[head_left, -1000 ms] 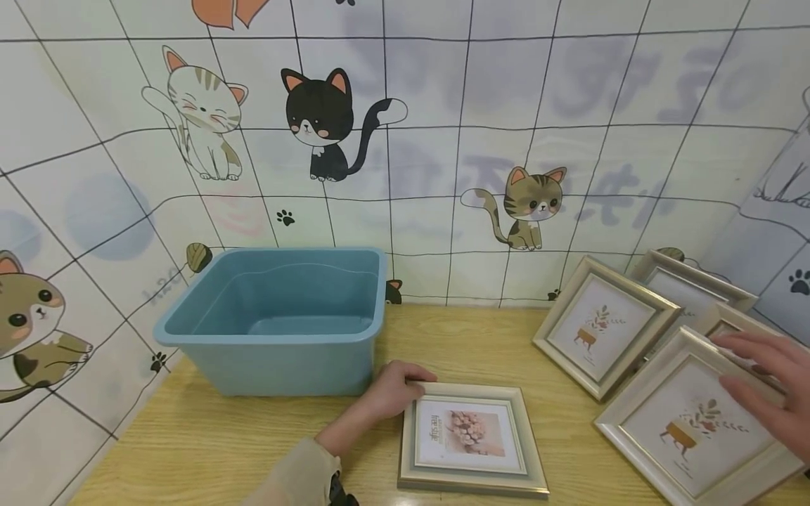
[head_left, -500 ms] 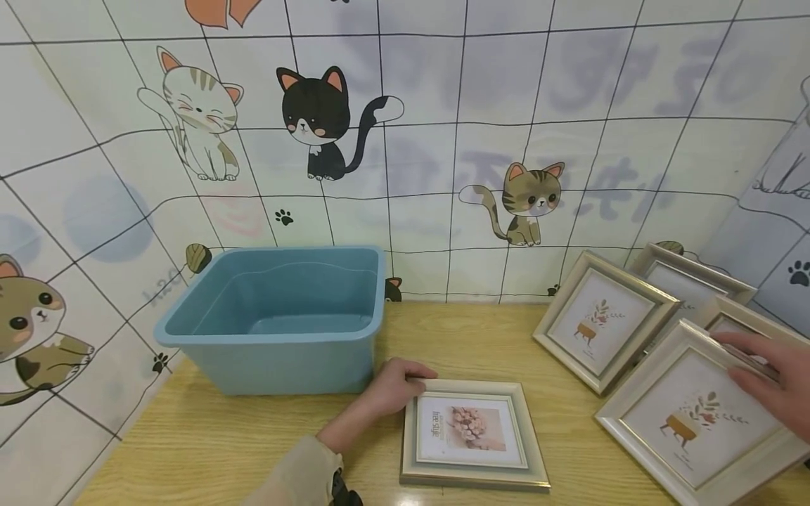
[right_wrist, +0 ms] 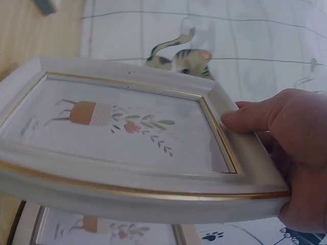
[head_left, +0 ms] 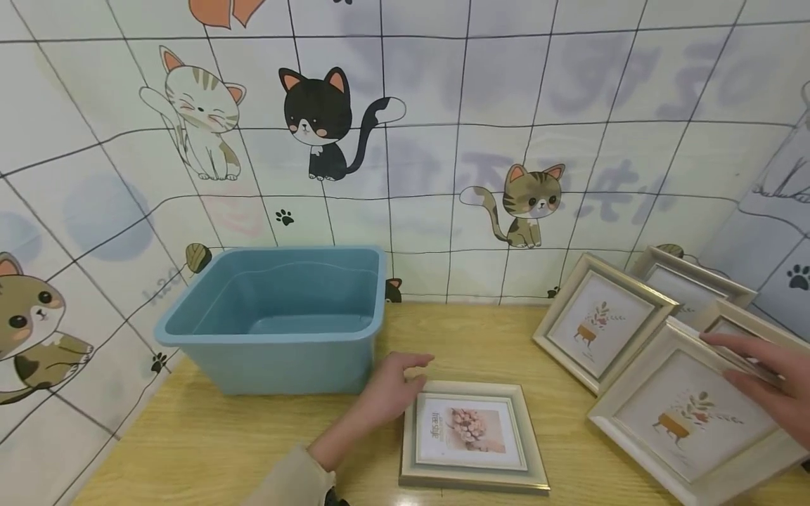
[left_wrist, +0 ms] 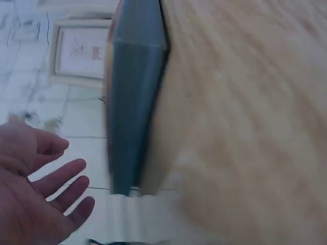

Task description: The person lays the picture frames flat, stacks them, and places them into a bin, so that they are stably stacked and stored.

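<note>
My right hand (head_left: 775, 376) holds a cream rectangular picture frame with a brown footed-pot print (head_left: 696, 414), lower right of the head view. Thumb on the front face, fingers round the back; the right-wrist view shows the grip clearly. Frame is tilted. Can't tell if its bottom edge touches the bench, lower edge runs out of view.

My left hand (head_left: 392, 390) is bottom centre, holding nothing: thumb and index spread apart, fingers relaxed and loosely extended in the left-wrist view. It's at the upper left corner of a cream-and-gold rectangular picture frame with a pink-flower print (head_left: 468, 439). Can't tell on contact. That frame lies flat, print sideways, lettering running vertically. Beige sleeve (head_left: 291, 478) on my left arm, bottom of view.

Right side: a gold-edged cream picture frame with the same pot print (head_left: 605, 323) stands tilted just left of the held one. Behind these, a pale frame near the wall (head_left: 692, 281) and another pale frame beside my right fingers (head_left: 753, 327), both partly hidden.

Blue rectangular plastic tub (head_left: 285, 369) sits left of centre, upright, just beside my left hand. All on a yellowish wood-grain bench (head_left: 190, 436). Backdrop is a white grid-patterned wall covering with cartoon cats (head_left: 436, 161), across the upper part.
</note>
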The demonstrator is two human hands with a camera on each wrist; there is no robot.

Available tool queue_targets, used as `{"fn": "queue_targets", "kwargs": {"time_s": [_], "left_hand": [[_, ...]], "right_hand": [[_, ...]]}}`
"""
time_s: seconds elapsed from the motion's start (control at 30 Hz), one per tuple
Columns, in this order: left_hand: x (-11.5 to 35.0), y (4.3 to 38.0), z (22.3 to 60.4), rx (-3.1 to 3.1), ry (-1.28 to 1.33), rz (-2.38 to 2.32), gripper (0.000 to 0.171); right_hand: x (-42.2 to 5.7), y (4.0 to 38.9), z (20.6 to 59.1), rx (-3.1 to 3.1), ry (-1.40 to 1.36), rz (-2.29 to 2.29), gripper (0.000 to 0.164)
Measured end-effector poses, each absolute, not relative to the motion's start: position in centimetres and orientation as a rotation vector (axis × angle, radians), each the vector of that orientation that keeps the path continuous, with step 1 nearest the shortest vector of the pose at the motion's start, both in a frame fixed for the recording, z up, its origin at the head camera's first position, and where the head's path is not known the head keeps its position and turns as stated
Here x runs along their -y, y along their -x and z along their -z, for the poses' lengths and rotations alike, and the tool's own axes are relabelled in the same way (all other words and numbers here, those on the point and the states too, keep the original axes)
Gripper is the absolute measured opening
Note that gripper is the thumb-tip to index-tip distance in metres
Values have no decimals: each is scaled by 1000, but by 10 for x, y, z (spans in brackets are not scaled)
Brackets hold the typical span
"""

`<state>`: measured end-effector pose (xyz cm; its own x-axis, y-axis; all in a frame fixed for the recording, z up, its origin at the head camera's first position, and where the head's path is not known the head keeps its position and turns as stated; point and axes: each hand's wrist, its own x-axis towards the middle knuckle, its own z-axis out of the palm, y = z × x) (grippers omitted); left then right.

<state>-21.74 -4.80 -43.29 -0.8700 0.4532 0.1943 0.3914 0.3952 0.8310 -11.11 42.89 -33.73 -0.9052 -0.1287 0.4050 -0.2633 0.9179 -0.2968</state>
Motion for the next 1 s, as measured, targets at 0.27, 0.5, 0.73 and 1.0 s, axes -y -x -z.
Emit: {"fn": "queue_targets", "kwargs": {"time_s": [0.27, 0.5, 0.73, 1.0], "left_hand": [[41, 191, 377, -2672, -1371, -1443, 38], [33, 185, 357, -2595, -1435, -1477, 43], [18, 186, 344, -2431, -1495, -1477, 54], [12, 183, 342, -2389, -1535, -1469, 56]], "right_hand": [[-400, 104, 318, 2447, -257, -759, 58], [-356, 108, 299, 2349, -352, -987, 55], [-337, 118, 301, 2329, -410, -1107, 54], [-308, 122, 311, 2305, -564, -1147, 52]]}}
